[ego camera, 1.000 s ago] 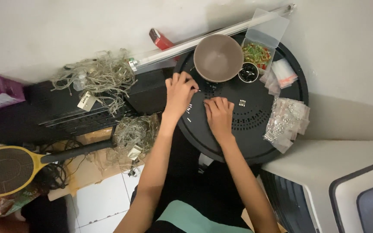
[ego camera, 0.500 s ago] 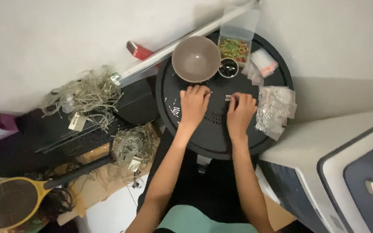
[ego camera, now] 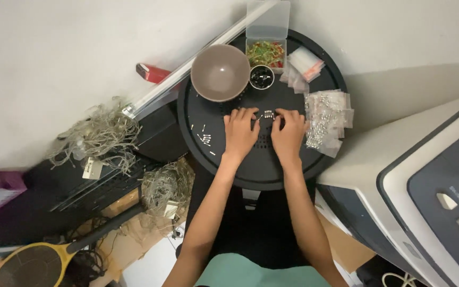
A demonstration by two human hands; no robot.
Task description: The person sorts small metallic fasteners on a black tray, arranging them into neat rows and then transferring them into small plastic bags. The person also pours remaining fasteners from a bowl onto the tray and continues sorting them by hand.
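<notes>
A round black worktop (ego camera: 261, 170) is seen from above, set against a pale wall. Both hands are laid palm down near its centre. The left hand (ego camera: 240, 133) is spread flat, fingers loosely extended, gripping nothing that can be seen. The right hand (ego camera: 289, 133) is placed just beside it, fingers curled slightly; whether anything is pinched cannot be told. Between the fingertips of the two hands a small cluster of pale parts (ego camera: 268, 114) is lying on the worktop. More such parts (ego camera: 205, 139) are scattered toward the left edge.

At the far edge a grey-brown bowl (ego camera: 220, 72) is placed, with a small black cup (ego camera: 262, 77) just beside it and a clear box (ego camera: 265, 53) of coloured bits behind, its lid standing open. Small bags (ego camera: 304, 61) lie at the far right edge, and filled clear bags (ego camera: 326, 121) are piled at the right edge, touching the right hand.

Left of the worktop, tangled wires (ego camera: 99, 139) are heaped over dark clutter, and a yellow racket (ego camera: 33, 264) is lying on the floor. A white and grey appliance (ego camera: 426, 191) stands to the right.
</notes>
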